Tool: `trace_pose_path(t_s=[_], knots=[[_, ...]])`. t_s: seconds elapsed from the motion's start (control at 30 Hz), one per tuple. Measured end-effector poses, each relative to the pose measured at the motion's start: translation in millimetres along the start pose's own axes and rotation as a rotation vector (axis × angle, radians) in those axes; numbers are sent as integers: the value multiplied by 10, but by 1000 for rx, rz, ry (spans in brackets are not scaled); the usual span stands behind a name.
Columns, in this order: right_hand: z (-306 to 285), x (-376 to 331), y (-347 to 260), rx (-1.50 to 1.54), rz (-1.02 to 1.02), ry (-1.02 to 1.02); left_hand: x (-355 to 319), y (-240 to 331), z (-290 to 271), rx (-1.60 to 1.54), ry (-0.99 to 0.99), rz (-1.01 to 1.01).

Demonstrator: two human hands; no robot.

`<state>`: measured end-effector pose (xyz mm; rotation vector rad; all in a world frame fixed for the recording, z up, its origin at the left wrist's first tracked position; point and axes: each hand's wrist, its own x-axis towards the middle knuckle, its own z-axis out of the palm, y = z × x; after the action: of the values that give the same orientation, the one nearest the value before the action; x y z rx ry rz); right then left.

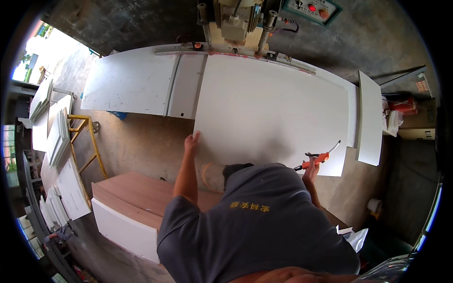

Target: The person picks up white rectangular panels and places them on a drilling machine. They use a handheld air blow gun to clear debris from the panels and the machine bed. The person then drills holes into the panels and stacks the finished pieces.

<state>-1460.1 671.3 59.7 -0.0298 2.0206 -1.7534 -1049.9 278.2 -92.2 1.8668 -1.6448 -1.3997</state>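
Note:
A large white board (273, 99) lies flat on the work table under a machine head. My left hand (191, 141) grips the board at its near left corner, with the arm stretched forward. In my right hand (310, 170) is an orange air blow gun (316, 162), held over the board's near right part. The gun's thin, bent metal nozzle points away from me and to the right. My right palm is partly hidden behind the gun. The board's far edge lies along a metal fence (292, 66).
The machine head (234, 28) stands over the table's far edge. A control box (312, 8) with a lit red button is beyond it. White panel stacks (57, 139) lean by a yellow trolley (94, 146) at left. Stacked boards (127, 221) lie behind my left side. A white side panel (369, 120) is at right.

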Motion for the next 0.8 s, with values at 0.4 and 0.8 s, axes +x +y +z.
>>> trace_pose_path(t_s=[0.4,0.8], knots=[[1731,477,-198,-439,175,-568,-309,-202,-213,-138,-213,-172],[1566,590,-113,-371,248,-383,-1074,-1152,-98,-670,-145,-629]])
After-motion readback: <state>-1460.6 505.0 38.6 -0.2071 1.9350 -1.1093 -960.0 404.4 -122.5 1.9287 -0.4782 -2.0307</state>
